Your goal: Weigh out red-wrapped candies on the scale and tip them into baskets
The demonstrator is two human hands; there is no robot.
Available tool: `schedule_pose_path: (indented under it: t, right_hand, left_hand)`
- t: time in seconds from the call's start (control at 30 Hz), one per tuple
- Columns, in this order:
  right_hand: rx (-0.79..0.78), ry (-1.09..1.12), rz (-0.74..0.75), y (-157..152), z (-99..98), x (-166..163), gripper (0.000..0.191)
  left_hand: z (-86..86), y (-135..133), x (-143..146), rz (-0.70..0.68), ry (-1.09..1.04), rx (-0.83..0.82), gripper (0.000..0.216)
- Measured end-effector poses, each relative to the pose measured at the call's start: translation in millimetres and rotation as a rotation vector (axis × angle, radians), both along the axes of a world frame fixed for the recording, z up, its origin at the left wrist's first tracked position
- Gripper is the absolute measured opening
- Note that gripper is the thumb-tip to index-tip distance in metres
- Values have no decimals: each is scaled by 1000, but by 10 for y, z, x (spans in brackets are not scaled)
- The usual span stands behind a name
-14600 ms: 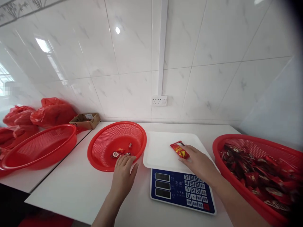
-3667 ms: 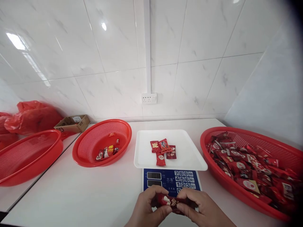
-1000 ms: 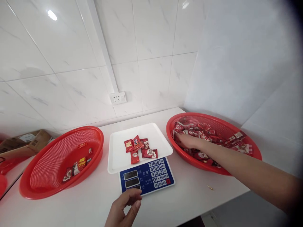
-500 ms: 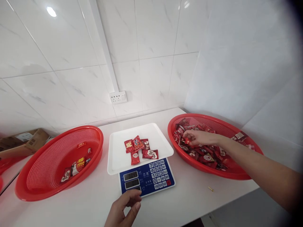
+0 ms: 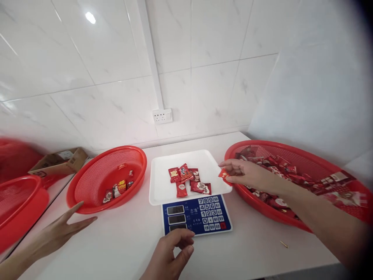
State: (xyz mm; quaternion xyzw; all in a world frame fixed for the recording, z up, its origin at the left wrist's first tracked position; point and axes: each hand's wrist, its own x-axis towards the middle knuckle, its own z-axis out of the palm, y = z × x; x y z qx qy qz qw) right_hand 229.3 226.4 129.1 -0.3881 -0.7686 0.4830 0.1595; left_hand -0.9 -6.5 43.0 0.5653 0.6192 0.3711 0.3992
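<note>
My right hand [image 5: 243, 175] is closed on a small red candy packet [image 5: 225, 177], held at the right rim of the white scale tray [image 5: 160, 190]. Several red wrapped candies [image 5: 182, 189] lie in a loose group on that tray. My left hand [image 5: 171, 251] rests just in front of the blue scale panel [image 5: 198, 217], thumb and fingers curved apart with nothing between them. The scale's display is lit, but I cannot read it surely. Behind my right forearm, a large red basket [image 5: 279, 146] holds many wrapped candies.
Another person's hand [image 5: 55, 235] reaches in from the left, fingers spread, beside a red basket [image 5: 87, 182] with a few packets in it. Farther left are another red basket [image 5: 26, 206] and a cardboard box [image 5: 68, 165]. A small gold strip [image 5: 284, 244] lies on the table.
My right hand has come out of the right basket with a red packet and moved to the tray. The other person's hand has appeared at left. The view has turned left.
</note>
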Motion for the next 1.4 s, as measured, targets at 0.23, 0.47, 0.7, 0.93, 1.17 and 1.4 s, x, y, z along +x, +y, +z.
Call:
schedule_pose_path:
  t: [0.23, 0.47, 0.7, 0.93, 1.17, 1.4]
  right_hand:
    - [186, -35, 123, -255, -130, -600, 51]
    - [509, -224, 128, -348, -403, -642, 34]
    - [602, -105, 234, -437, -491, -796, 31]
    - [530, 12, 78, -569, -372, -632, 28]
    - [370, 125, -258, -814, -602, 4, 35]
    - [161, 240, -499, -897, -803, 304, 31]
  left_hand:
    - [-35, -67, -55, 23, -8, 43, 24]
    - [-41, -100, -39, 59, -28, 86, 25]
    - [-74, -74, -58, 34, 25, 119, 27]
    - [-90, -118, -118, 112, 59, 150, 23]
    - [209, -31, -905, 585, 671, 366, 34]
    - [232, 73, -1725, 900, 1063, 42, 55]
